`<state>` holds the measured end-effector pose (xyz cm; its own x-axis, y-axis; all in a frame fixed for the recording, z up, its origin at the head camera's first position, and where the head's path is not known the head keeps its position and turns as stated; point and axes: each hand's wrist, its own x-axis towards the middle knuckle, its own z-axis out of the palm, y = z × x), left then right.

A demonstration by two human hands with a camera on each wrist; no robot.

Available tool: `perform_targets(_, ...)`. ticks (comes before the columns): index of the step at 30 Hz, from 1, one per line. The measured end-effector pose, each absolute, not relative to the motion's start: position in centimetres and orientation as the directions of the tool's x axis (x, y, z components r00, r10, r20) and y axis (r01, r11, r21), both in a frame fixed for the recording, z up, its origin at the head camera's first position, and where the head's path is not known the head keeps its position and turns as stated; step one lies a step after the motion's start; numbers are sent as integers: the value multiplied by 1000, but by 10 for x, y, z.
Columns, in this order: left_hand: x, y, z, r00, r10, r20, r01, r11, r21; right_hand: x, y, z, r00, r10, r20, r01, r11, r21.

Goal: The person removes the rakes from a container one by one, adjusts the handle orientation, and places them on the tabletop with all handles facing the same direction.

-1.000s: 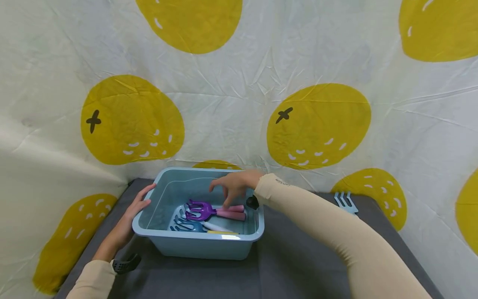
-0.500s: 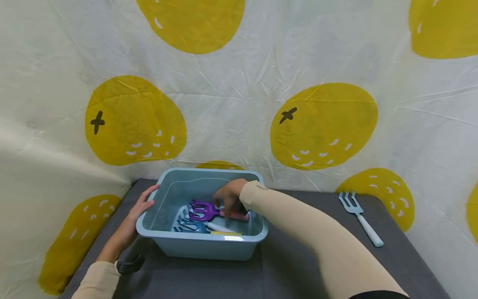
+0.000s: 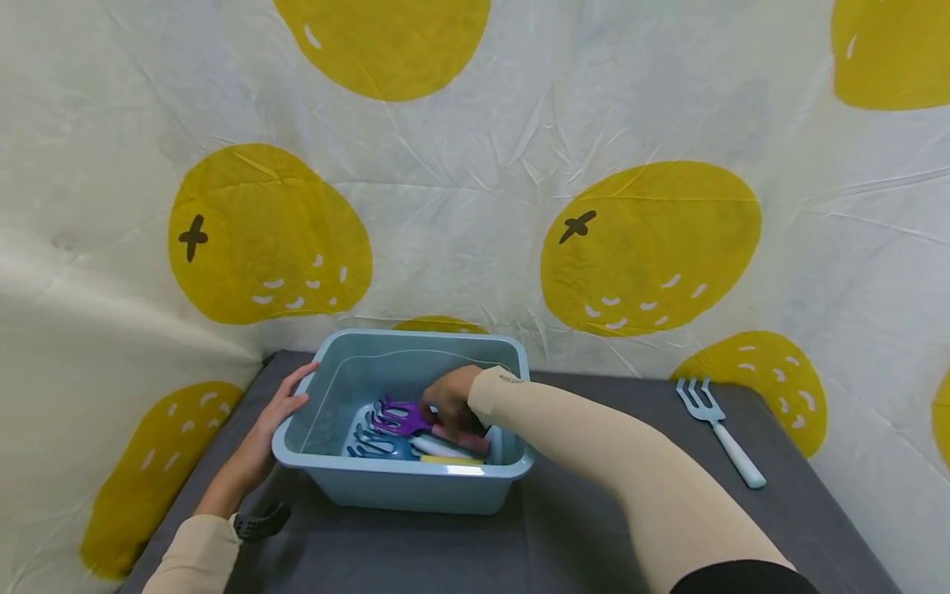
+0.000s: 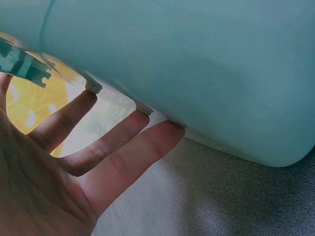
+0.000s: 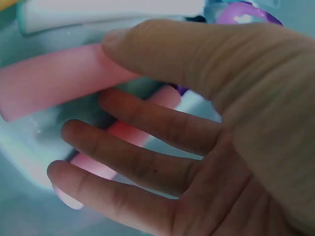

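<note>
Left hand point(image 3: 269, 422), fingers apart, touches the tub point(image 3: 401, 488); inside, the right hand's point(image 3: 449, 398) thumb lies on a pink handle point(image 5: 49, 82), pinched or not I cannot tell; only the right wrist view shows 3 spread fingers; a blue fork point(image 3: 731, 452) lies beyond

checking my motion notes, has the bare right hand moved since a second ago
Yes, the bare right hand has moved down and slightly left in the head view, deeper into the light blue rectangular plastic tub, judged against that tub.
</note>
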<state>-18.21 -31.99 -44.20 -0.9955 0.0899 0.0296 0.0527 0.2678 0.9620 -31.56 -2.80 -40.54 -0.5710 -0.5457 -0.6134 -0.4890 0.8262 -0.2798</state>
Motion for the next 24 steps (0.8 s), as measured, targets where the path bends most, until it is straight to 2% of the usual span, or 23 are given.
perform_targets(8, -182, -320, -443, -995, 95, 38, 62, 266, 962, -316, -27, -414, -559, -559, -612, -495, 817, -295)
perform_targets(17, -181, -321, -444, -994, 96, 51, 75, 268, 960, -320, -29, -416, -515, -572, -638, -575, 783, -238)
perform_targets(24, -180, -322, -443, -994, 98, 51, 76, 270, 960, -320, -31, -416, -503, -557, -661, -557, 793, -245)
